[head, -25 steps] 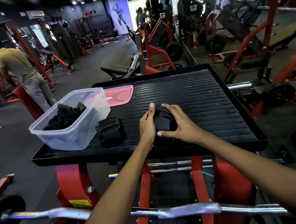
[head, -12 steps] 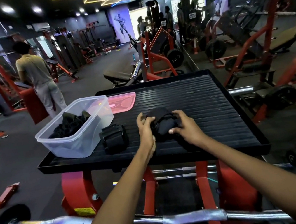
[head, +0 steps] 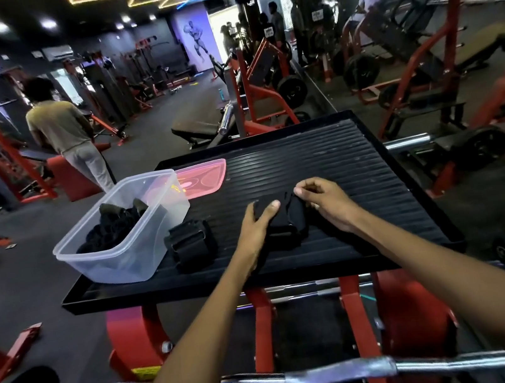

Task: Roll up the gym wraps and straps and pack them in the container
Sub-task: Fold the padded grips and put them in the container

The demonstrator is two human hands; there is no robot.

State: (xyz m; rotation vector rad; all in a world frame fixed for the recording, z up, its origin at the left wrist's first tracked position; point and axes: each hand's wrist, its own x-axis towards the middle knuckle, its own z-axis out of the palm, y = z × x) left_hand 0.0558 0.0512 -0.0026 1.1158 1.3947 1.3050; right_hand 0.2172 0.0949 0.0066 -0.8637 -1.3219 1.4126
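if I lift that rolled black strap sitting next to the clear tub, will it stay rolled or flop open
The rolled strap is probably soft fabric, so it should squash rather than stay stiff. Its band looks wrapped around itself, so it likely stays rolled. It seems light for its size.

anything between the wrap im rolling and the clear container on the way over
Yes: a rolled black strap lies on the platform right of the container, directly between it and the wrap held by your left hand and right hand. Lifting over it clears it; the container is open, its pink lid behind.
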